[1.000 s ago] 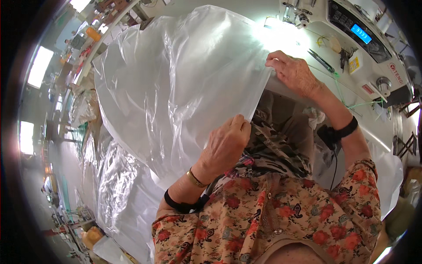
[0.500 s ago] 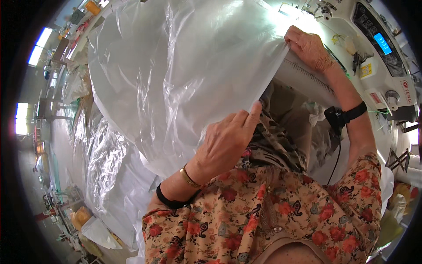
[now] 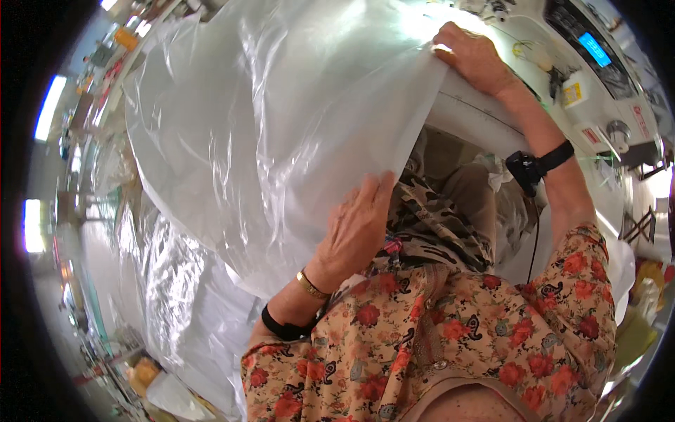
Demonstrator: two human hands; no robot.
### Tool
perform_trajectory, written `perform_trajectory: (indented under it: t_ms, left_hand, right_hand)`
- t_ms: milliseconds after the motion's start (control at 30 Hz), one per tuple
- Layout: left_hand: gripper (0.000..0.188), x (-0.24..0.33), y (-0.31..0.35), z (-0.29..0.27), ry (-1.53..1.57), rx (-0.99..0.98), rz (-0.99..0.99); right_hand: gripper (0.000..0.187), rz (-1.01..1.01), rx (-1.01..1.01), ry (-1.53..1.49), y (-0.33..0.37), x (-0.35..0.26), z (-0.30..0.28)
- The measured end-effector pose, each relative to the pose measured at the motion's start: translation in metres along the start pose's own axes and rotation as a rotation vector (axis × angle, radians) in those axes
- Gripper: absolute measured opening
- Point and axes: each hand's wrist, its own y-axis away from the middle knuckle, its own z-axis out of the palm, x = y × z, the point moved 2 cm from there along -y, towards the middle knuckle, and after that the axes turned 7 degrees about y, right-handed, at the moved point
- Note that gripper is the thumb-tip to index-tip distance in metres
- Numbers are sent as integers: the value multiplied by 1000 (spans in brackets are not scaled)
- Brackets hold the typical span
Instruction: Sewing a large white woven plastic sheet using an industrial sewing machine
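Observation:
A large sheet of clear, milky plastic film (image 3: 204,133) spreads from the sewing machine's table down over my lap, creased and shiny. At its upper right corner, close to the bright light, my right hand (image 3: 477,62) is closed on the film's edge between thumb and fingers. My left hand (image 3: 355,221) lies on the film near its right edge, fingers stretched out and its thumb hidden. The film's right edge runs fairly straight between the two hands.
A white sewing machine (image 3: 598,98) with a lit blue display (image 3: 595,49) stands at the upper right. A scale runs along the table edge (image 3: 474,105) below my right hand. More crumpled clear film (image 3: 172,274) hangs at the left. A black cable drops from the black wrist device (image 3: 524,169).
My left hand has moved slightly down and left along the film's edge, its fingers now straighter. My right hand still grips the corner. The whole view has shifted a little.

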Motion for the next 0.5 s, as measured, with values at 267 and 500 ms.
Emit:
perform_trajectory:
  t_ms: [267, 500]
  left_hand:
    - [29, 9, -33, 29, 68, -53, 189]
    - [21, 14, -49, 22, 18, 19, 211]
  right_hand:
    - [31, 168, 129, -116, 41, -19, 0]
    - [36, 231, 2, -255, 42, -19, -10]
